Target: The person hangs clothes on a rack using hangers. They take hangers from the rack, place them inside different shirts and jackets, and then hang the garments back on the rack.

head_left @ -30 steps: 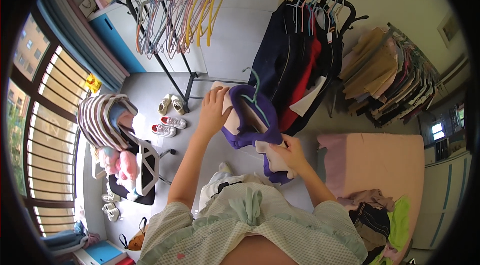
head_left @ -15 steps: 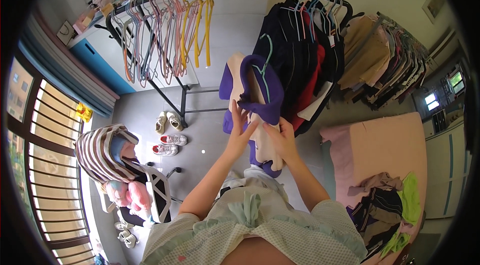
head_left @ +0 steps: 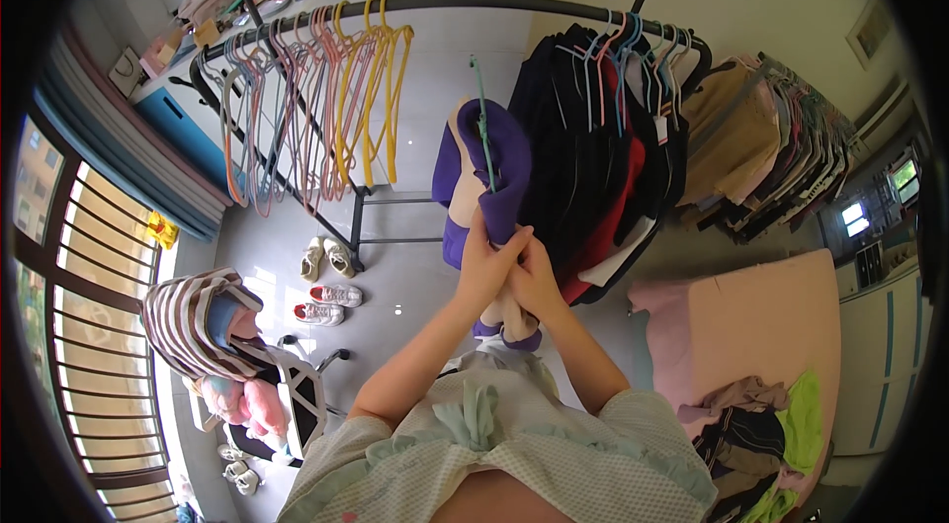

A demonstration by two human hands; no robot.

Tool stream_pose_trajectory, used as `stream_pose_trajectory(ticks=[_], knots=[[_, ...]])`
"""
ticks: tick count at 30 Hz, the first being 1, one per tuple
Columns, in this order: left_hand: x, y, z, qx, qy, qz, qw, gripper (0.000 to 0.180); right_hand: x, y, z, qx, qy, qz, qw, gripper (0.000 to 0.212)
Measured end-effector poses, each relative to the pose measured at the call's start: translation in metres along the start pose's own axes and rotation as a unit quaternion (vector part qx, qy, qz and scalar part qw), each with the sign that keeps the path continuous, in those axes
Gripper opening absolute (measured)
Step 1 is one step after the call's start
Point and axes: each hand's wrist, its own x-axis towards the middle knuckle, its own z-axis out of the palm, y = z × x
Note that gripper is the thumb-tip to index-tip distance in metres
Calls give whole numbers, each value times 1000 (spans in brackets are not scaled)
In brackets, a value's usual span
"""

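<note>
A purple and cream jacket point(head_left: 511, 152) hangs in front of me on a green hanger point(head_left: 482, 103), whose hook stands up out of the collar. My left hand point(head_left: 486, 261) grips the front of the jacket just below the collar. Right beside it, my right hand point(head_left: 534, 276) is closed on the other front edge, and the two hands touch. What the fingertips pinch is hidden behind the hands. The lower part of the jacket hangs below my wrists, against my clothes.
A black clothes rack point(head_left: 445, 1) spans ahead, with empty pink and yellow hangers point(head_left: 371, 108) at left and dark jackets point(head_left: 573, 157) at right. Shoes point(head_left: 331, 304) lie on the floor. A chair point(head_left: 301, 394) stands left; a pink-covered bed point(head_left: 751, 315) with clothes is at right.
My hands have come together on the jacket front, drawing its edges closer. The collar has narrowed and turned, and the hanger's hook now stands more upright and further left.
</note>
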Motion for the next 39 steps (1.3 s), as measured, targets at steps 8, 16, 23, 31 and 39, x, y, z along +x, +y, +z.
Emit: stream_pose_trajectory(ticks=[8, 16, 23, 31, 39], knots=[[51, 26, 27, -63, -18, 29, 997, 37, 59, -20, -31, -32, -39, -52, 997, 29], [116, 43, 74, 50, -42, 176, 982, 39, 118, -20, -75, 24, 6, -108, 994, 34], [170, -20, 91, 224, -39, 172, 958, 51, 144, 9, -121, -245, -14, -10, 970, 26], [170, -36, 110, 247, -56, 171, 952, 47, 138, -3, -145, -370, -26, 22, 928, 28], [141, -52, 123, 178, -14, 81, 981, 65, 114, -21, -156, -410, -60, 2, 910, 53]])
